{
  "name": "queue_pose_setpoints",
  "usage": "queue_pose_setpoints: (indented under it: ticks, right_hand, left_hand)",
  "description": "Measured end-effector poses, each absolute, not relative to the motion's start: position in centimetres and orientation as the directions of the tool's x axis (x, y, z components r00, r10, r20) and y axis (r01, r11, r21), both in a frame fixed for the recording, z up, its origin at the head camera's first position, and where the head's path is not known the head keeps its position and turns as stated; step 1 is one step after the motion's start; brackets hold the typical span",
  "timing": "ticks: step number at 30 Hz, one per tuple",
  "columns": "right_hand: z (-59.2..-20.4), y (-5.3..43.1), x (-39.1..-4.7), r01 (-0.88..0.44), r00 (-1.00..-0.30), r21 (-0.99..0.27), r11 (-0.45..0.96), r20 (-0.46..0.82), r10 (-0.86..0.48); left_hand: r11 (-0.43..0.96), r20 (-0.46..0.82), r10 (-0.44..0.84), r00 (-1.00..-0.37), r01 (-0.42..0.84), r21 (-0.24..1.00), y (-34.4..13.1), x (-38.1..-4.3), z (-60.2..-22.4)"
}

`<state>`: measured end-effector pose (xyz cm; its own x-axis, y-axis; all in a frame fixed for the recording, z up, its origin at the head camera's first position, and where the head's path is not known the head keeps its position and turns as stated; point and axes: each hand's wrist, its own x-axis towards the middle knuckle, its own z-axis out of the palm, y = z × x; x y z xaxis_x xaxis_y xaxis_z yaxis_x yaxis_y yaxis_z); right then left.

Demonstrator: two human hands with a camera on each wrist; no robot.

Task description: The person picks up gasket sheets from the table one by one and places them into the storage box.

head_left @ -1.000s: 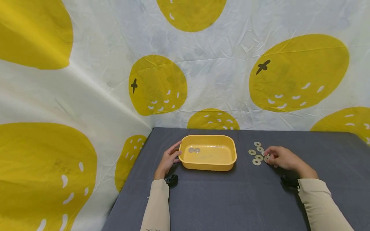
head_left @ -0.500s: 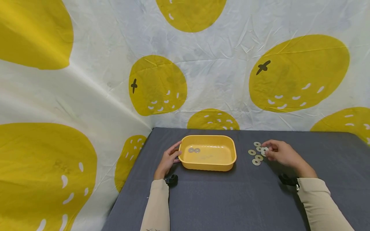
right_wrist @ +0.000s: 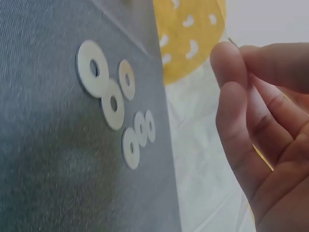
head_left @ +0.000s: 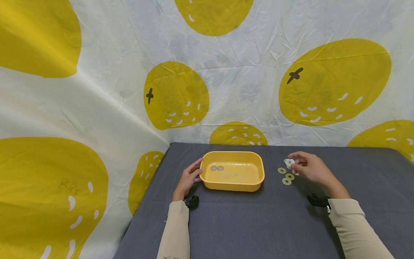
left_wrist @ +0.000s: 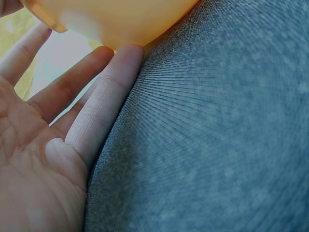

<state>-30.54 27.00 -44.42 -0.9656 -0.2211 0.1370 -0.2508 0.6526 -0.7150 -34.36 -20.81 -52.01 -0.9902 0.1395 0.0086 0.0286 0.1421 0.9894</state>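
Observation:
In the head view, my left hand [head_left: 186, 181] touches the left end of a yellow plastic tray [head_left: 231, 187]. The left wrist view shows its extended fingers against the outside of the tray [left_wrist: 130, 24], low by the cloth. Two flat metal washers [head_left: 211, 168] lie inside, near that end. My right hand [head_left: 312, 168] pinches one washer [head_left: 289, 166] between thumb and fingertips, above the loose ones. In the right wrist view, the pinched washer [right_wrist: 233, 42] shows only as a thin edge. Several washers [right_wrist: 86, 72] lie flat on the cloth beneath, some overlapping.
A dark grey cloth [head_left: 245, 223] covers the table. Behind it and on the left hang white sheets [head_left: 242, 90] with large yellow fruit prints. The loose washers [head_left: 283, 181] lie to the right of the tray.
My right hand has lifted a washer off the near right of the group and moved it up and slightly left. My left hand and the tray have stayed in place.

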Motion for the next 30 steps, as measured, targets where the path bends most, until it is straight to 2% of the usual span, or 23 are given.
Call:
queue_pose_setpoints:
  ticks: [8,30]
  right_hand:
    - [-43.7,25.3,-30.4,-0.238,-0.971,-0.697,0.676,0.157,-0.181]
    - [-43.4,18.0,-29.0,-0.294,-0.956,-0.788,0.541,0.232,-0.180]
  left_hand:
    - [0.137,0.007,0.133,-0.991,0.025,0.990,-21.0,-34.3,-52.0]
    - [0.144,0.005,0.140,-0.990,0.025,0.989,-20.8,-34.4,-52.0]
